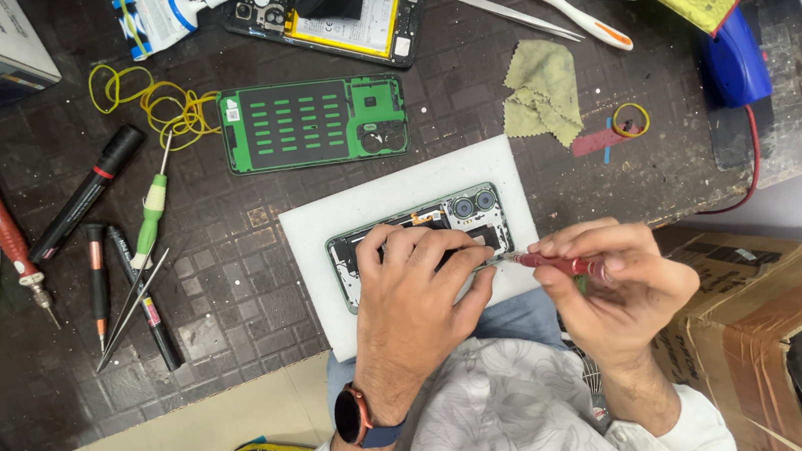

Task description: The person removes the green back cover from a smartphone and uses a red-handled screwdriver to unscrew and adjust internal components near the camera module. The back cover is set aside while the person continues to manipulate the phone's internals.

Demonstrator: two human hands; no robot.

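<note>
- The open phone (420,238) lies on a white pad (388,197) at the near edge of the tabletop (229,306). It looks thin, stiff and easy to break, so hold it by its sides.
- The left hand (418,289) presses down on it, fingers spread flat, gripping nothing.
- The right hand (609,282) has its fingers pinched around one red screwdriver (551,262), tip at the phone.
- One green back cover (314,123) lies just behind the pad, and a second open phone (336,11) lies at the far edge.
</note>
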